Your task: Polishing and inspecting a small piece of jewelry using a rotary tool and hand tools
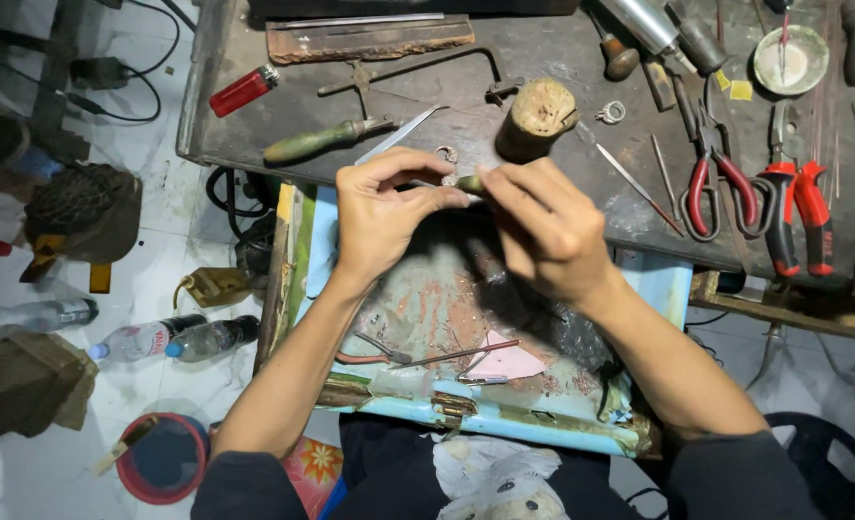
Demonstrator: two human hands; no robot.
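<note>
Both hands met at the near edge of the dark surface (543,58). The left hand (379,217) pinched a small metal ring (450,179), its grip closed on it; the right hand (548,231) clamped a green-handled tool (470,183) against it. A wooden stump (538,117) stood just beyond. Risky, that: the ring looked tiny, and one slip of the tool could flick it into the cluttered drawer (427,299) below.

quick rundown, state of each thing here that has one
left hand: pinching a small ring at the bench edge
right hand: gripping a green-handled tool
red-handled pliers: handles spread, lying flat
red lighter: lying on its side
wooden peg: upright
plastic bottles: capped, lying on the floor
</note>
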